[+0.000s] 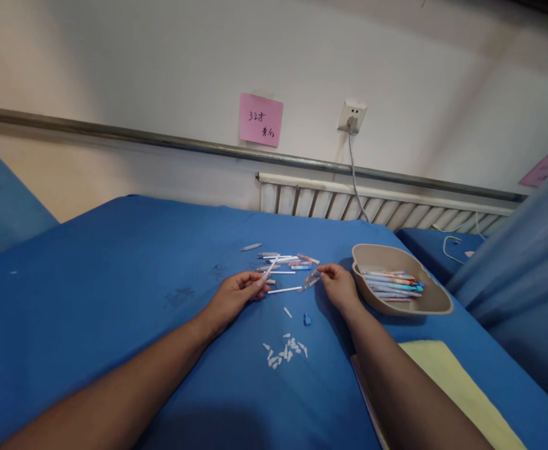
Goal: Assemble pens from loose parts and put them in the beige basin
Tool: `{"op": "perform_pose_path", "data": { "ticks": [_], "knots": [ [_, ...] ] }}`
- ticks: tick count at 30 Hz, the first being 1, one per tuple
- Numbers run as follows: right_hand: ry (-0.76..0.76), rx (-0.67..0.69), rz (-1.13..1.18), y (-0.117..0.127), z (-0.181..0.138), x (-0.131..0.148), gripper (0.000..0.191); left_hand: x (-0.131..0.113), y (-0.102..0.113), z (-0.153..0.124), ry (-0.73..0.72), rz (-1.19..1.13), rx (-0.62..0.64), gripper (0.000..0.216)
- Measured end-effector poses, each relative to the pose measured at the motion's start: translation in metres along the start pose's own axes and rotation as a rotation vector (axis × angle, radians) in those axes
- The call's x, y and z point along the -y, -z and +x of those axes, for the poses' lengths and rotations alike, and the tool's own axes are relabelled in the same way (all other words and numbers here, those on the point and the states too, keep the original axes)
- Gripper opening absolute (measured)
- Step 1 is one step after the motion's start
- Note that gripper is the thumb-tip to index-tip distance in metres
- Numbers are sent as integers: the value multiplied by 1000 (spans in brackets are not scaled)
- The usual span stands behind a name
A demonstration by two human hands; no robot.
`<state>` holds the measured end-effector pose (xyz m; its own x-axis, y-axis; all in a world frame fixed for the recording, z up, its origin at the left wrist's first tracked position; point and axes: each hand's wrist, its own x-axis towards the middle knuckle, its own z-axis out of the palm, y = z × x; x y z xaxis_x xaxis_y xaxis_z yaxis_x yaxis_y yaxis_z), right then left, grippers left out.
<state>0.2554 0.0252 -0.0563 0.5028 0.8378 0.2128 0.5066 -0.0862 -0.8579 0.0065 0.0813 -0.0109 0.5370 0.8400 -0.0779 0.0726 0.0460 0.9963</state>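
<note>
My left hand (pixel 242 290) is closed, pinching a thin white pen refill (pixel 272 265) that slants up and to the right. My right hand (pixel 338 285) has its fingertips closed on a clear pen barrel (pixel 311 279) just above the cloth. Between the hands lies another white refill (pixel 284 290). Behind them is a loose group of pen barrels and refills (pixel 283 259), with a grey pen part (pixel 251 247) apart at the left. Nearer me are a small blue piece (pixel 307 319), a short white piece (pixel 288 312) and a scattered pile of small white tips (pixel 287 352).
A beige basin (pixel 436 303) with several pens (pixel 391 286) stands to the right. A yellow sheet or pad (pixel 452 375) lies under my right forearm. Blue cloth (pixel 114 281) covers the table; a radiator (pixel 321 200) and a wall rail (pixel 184 144) run behind it.
</note>
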Motion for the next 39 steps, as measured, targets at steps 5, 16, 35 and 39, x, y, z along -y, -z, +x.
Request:
{"op": "perform_pose_path", "data": {
  "ticks": [5, 16, 35, 39],
  "knots": [
    [184, 276, -302, 9, -7, 8, 18, 2, 1, 1, 1, -1, 10, 33],
    [394, 503, -544, 13, -20, 33, 9, 7, 3, 3, -52, 108, -14, 35],
    [246, 314, 22, 4, -17, 21, 25, 4, 7, 3, -97, 272, -56, 36],
    [256, 298, 18, 3, -18, 21, 25, 2, 5, 1, -109, 289, -47, 36]
  ]
}}
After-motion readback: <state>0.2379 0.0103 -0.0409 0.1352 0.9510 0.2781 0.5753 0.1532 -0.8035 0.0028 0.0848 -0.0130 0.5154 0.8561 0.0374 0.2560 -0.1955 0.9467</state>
